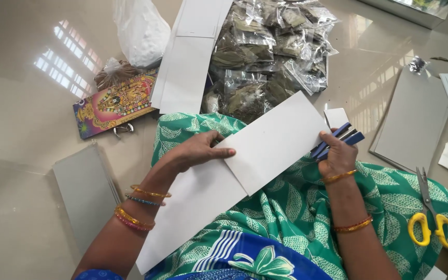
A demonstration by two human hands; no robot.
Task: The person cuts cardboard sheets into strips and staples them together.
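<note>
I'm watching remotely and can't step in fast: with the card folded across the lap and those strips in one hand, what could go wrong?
The left hand pins the fold of the white card with only its fingertips, so the fold may spring open or crease crooked. The right hand grips several blue strips loosely fanned, so one could slip out. The card rests on soft fabric, not the floor, so it may sag.

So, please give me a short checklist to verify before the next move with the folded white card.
1. Left hand presses on the card: ok.
2. Card rests flat across the lap: ok.
3. Right hand grips the blue strips: ok.
4. Fold is even along its whole length: cannot tell.
5. Scissors lie apart from both hands: ok.
6. Packets are apart from the card: cannot tell, they meet its far edge in the picture.
</note>
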